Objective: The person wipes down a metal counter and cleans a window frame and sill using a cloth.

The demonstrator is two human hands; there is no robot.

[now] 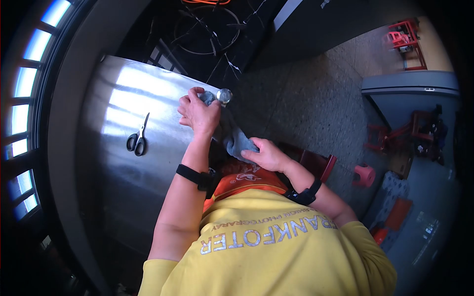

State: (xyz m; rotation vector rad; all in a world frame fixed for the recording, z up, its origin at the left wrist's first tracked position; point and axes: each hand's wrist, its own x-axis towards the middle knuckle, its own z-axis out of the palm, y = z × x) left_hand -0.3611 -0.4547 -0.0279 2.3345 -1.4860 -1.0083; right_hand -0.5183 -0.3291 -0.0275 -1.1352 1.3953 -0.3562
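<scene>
A grey-blue cloth (238,144) hangs in front of my body, beside the edge of the metal table (163,170). My right hand (266,155) grips its lower end, thumb on top. Near the table's corner, my left hand (200,111) has its fingers curled round a bunched bit of similar blue-grey cloth; whether it is the same piece I cannot tell. Just right of those fingers is a small clear, shiny round thing (224,95), its kind unclear. Black-handled scissors (138,137) lie on the table to the left, blades slightly apart.
A black marble-patterned surface (205,42) lies beyond the table, with an orange cable (206,2) on it. Right of me are a dark red stool (328,167), a pink stool (364,175) and a grey-blue table (410,81). A barred window (29,98) is at far left.
</scene>
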